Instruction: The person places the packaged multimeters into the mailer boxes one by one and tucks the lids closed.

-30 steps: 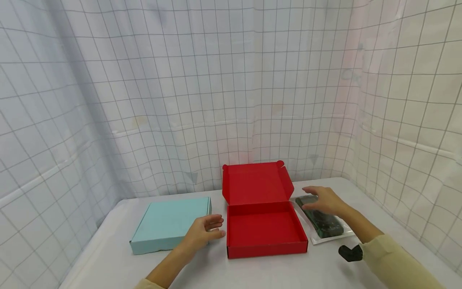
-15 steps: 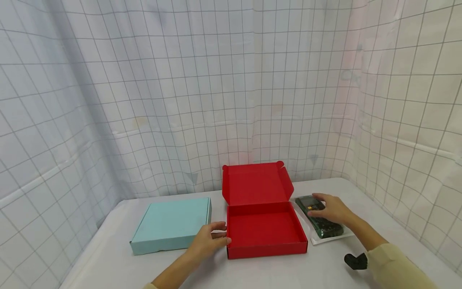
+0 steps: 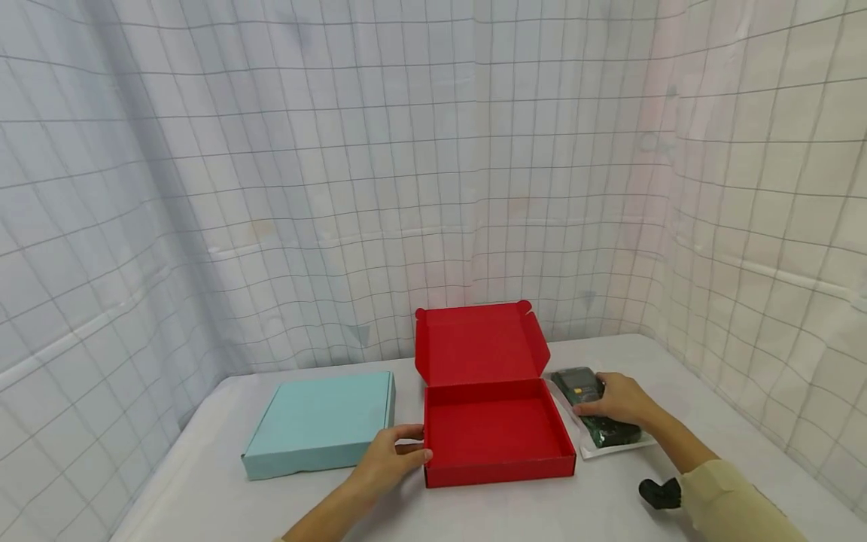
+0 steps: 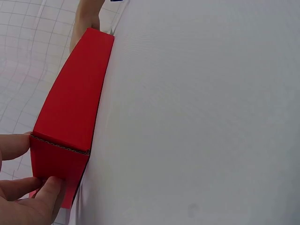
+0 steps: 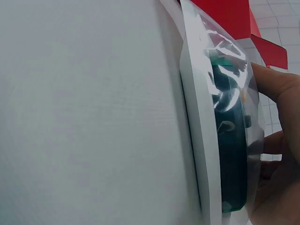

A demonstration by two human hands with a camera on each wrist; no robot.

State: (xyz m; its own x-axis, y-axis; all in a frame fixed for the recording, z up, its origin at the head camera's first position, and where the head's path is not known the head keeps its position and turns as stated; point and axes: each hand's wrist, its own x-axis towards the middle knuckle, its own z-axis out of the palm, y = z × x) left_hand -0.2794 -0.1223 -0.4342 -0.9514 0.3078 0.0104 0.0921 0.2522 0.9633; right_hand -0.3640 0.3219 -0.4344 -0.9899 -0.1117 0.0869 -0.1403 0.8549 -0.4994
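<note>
At the middle of the table an open red cardboard box (image 3: 501,471) stands with its lid raised at the back. My left hand (image 3: 387,461) pinches its left wall near the front corner; the left wrist view shows fingertips (image 4: 52,187) against the wall's outside. To the right of the box lies a clear, white-backed plastic pouch (image 5: 201,122) holding a dark green device (image 3: 612,433) with a grey panel and a small yellow mark. My right hand (image 3: 619,400) grips the pouch from above, thumb on the side facing the box. The palm side hides part of the device.
A closed light blue cardboard box (image 3: 321,414) lies to the left of the red one. White gridded curtains (image 3: 433,165) hang behind and at both sides of the white-covered table (image 3: 501,519). A dark piece (image 3: 658,494) sticks out at the right sleeve's cuff.
My left hand has moved right onto the red box's left wall. The right hand has come down onto the pouch and taken hold. The boxes stay where they were.
</note>
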